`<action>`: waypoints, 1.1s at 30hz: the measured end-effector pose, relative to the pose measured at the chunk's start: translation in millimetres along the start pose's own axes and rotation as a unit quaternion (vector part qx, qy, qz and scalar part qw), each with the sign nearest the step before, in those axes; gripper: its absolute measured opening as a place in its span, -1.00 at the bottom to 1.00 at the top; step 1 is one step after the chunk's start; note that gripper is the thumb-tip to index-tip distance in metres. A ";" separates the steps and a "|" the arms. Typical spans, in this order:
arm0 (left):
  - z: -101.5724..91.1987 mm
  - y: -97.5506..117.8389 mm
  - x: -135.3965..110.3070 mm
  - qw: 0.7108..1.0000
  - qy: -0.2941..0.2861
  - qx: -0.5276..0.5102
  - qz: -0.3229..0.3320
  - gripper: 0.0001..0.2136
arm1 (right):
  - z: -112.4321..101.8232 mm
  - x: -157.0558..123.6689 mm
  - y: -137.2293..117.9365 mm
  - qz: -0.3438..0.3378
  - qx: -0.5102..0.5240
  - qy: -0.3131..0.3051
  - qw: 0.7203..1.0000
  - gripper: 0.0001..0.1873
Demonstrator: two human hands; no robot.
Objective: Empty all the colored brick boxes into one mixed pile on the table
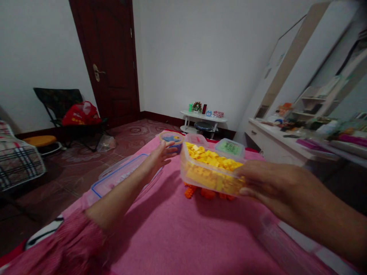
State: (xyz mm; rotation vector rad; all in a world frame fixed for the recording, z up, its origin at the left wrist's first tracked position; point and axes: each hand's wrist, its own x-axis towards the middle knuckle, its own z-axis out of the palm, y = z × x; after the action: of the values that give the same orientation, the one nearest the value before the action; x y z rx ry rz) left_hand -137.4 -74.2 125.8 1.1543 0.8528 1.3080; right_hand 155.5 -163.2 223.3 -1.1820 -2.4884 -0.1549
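My right hand (pixel 258 177) grips the right end of a clear plastic container (pixel 186 168), tilted a little and raised over the pink cloth. Yellow building blocks (pixel 212 162) fill it. Below and behind the container, orange pieces (pixel 208 194) lie on the cloth, partly hidden. My left hand (pixel 163 154) is stretched out, fingers apart, to the left of the container and holding nothing. Close to its fingertips stands a round tub (pixel 178 147) with blue and yellow bits in it; whether they touch I cannot tell.
Flat on the left lies a blue-rimmed clear lid (pixel 120 177). A green-topped container (pixel 230 148) and another clear one (pixel 196 139) stand at the far end of the pink cloth (pixel 177 236). A cluttered white desk (pixel 282 131) is at right, a folding chair (pixel 61 101) at left.
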 end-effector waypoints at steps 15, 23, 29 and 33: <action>16.1 -92.6 63.6 0.934 -0.142 -0.306 -0.120 -0.44 | 70.8 39.6 0.1 0.102 0.476 -0.088 0.869 -0.79; 20.7 -103.1 64.9 0.918 -0.093 -0.376 -0.084 -0.57 | 77.7 56.2 21.2 0.137 0.548 -0.079 0.821 -0.69; 12.1 -111.4 66.7 0.898 -0.115 -0.406 -0.123 -0.57 | 82.5 66.6 45.0 0.228 0.638 -0.028 0.735 -0.67; 10.7 -116.2 69.8 0.897 -0.144 -0.390 -0.150 -0.55 | 92.9 61.7 67.7 0.260 0.702 0.008 0.663 -0.75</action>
State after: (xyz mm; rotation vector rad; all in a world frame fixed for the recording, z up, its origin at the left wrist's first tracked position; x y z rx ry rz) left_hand -87.3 4.3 26.8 0.5205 0.2115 1.0273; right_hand 144.9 -51.3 157.1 -0.9315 -1.2767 1.5654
